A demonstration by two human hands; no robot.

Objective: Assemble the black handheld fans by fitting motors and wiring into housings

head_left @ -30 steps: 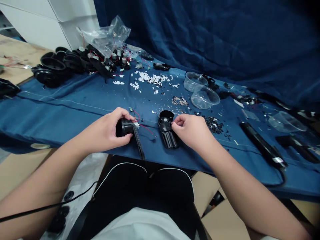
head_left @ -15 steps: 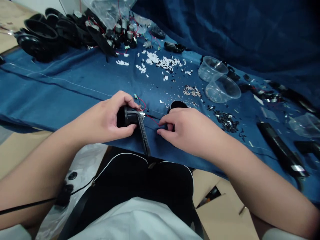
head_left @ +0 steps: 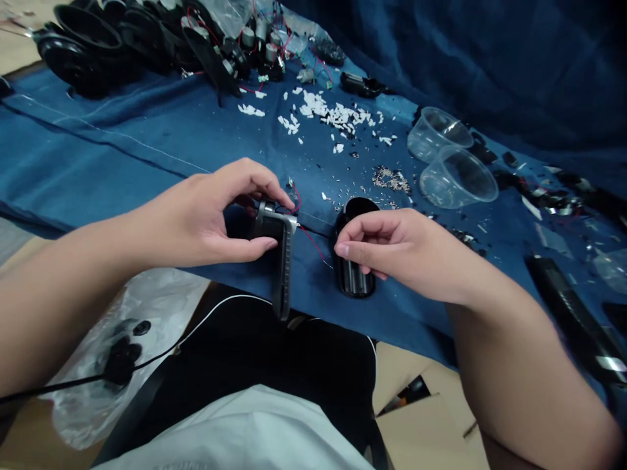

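My left hand (head_left: 215, 215) curls around a black plastic part with a metal piece and a long ribbed arm (head_left: 283, 274), thumb below and fingers above. A thin red wire (head_left: 313, 245) runs from the metal piece to the right, its bare end free on the cloth. A small green board (head_left: 290, 184) on a looped red wire lies by my left fingertips. My right hand (head_left: 386, 245) is closed in a pinch just over a glossy black hollow shell (head_left: 356, 282); anything between the fingertips is too small to make out.
Blue cloth (head_left: 161, 156) covers the table. White bits (head_left: 337, 116), tiny screws (head_left: 392, 179) and clear cups (head_left: 458, 176) lie beyond my hands. Black housings (head_left: 78, 59) and wired motors (head_left: 259, 46) are piled far left. A black tool (head_left: 573, 313) lies at right.
My right hand has moved away from the red wire to above the black shell, and more of the shell shows. The left hand has loosened slightly around the black part. The view has shifted.
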